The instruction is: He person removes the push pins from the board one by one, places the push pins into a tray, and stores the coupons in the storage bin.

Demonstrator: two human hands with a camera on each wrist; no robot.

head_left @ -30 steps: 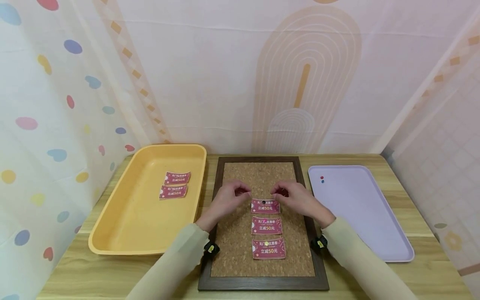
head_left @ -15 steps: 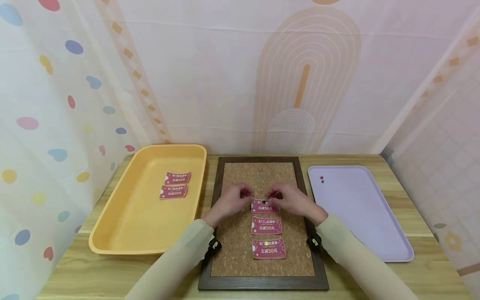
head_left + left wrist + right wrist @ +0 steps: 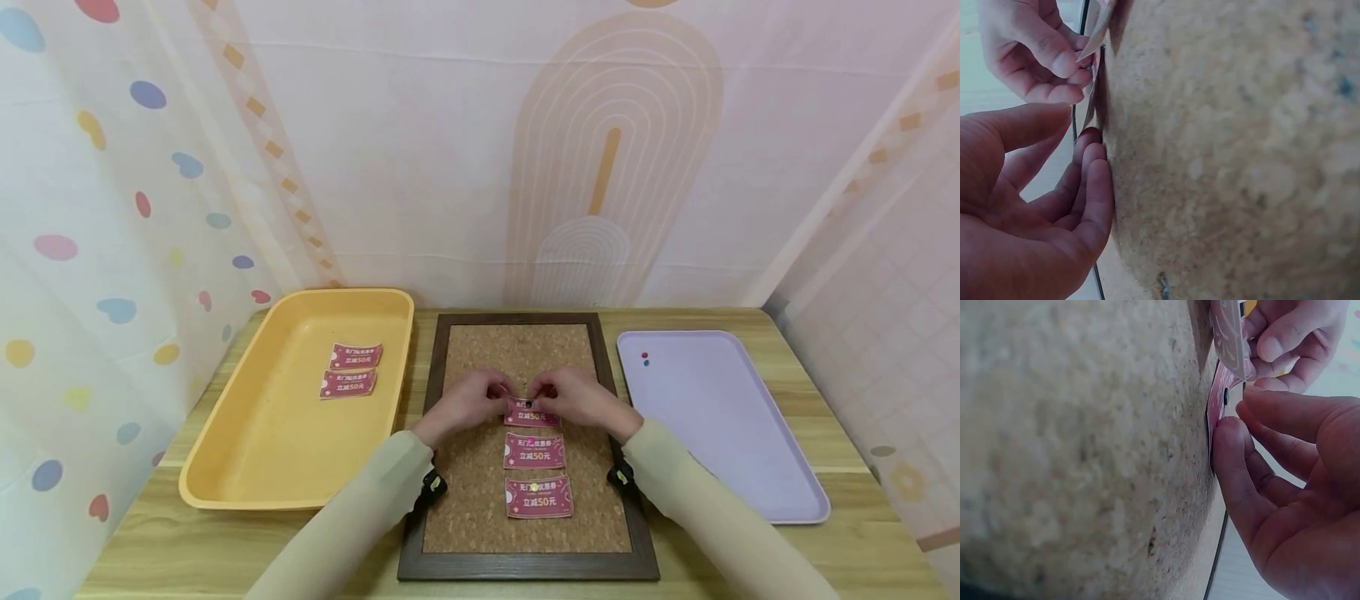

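On the cork board (image 3: pixel 472 533), three red coupons stand in a column. The top coupon (image 3: pixel 534 420) bears a black push pin (image 3: pixel 528 404), also seen as a dark knob (image 3: pixel 1225 395) in the right wrist view. My left hand (image 3: pixel 467 402) has its fingers at that coupon's left upper part. My right hand (image 3: pixel 583 400) touches its right upper part. In both wrist views each thumb stands apart from the fingers, and fingertips meet the coupon's edge. Below lie the middle coupon (image 3: pixel 534 457) with a pink pin and the bottom coupon (image 3: pixel 538 503) with a yellow pin.
At left stands a yellow tray (image 3: pixel 262 450) holding two more coupons (image 3: pixel 356 357). A purple tray (image 3: pixel 720 417) at right holds a red pin (image 3: pixel 644 356) and a blue pin (image 3: pixel 647 363). The board has a dark wooden frame (image 3: pixel 528 568). A patterned curtain hangs behind.
Both hands have come inward and slightly down over the top coupon, their fingertips now closer to the black pin. The coupons and trays stay where they were.
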